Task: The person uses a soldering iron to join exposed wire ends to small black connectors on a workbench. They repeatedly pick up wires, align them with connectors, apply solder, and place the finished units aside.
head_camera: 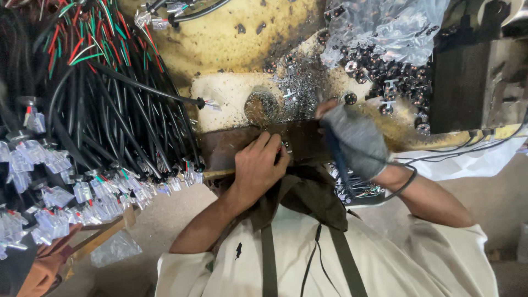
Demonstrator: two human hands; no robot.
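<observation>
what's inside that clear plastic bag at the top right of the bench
The clear plastic bag holds small dark metal parts, which spill from its lower edge onto the bench. Crumpled, glaring plastic hides the upper contents.

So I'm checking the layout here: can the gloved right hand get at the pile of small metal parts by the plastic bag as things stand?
Probably yes. The right hand rests at the bench edge just below the small metal parts, with nothing between them; the plastic bag covers only the pile's upper part.
</observation>
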